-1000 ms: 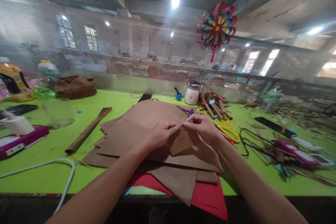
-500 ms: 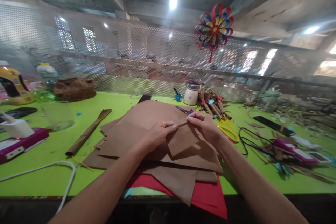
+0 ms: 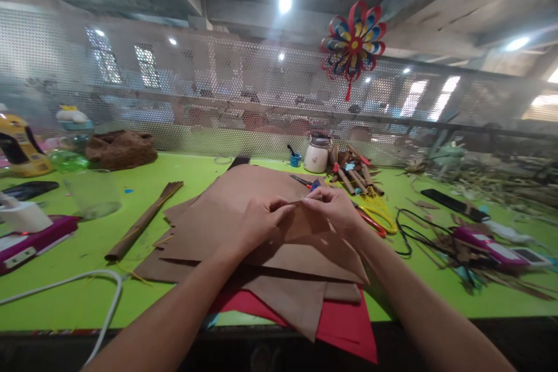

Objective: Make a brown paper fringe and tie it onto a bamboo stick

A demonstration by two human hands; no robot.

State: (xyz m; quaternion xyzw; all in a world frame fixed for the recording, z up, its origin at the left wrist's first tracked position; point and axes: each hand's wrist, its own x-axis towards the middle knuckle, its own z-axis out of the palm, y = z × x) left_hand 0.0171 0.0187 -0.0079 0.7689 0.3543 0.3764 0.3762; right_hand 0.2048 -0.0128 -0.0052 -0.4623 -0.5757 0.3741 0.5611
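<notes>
Brown paper (image 3: pixel 303 225) (edge partly hidden) is pinched in the grip of both hands (image 3: pixel 261 218) (image 3: pixel 335 209).

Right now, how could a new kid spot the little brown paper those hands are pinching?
On the bright green table, find the central stack of large brown paper sheets. Over it, the left hand and right hand pinch the small brown paper piece, the only one held by fingertips.

Both hands (image 3: pixel 261 220) pinch some brown paper (image 3: pixel 308 225) over a messy stack (image 3: pixel 204 226) on a lime-green worktop (image 3: pixel 192 164).
</notes>
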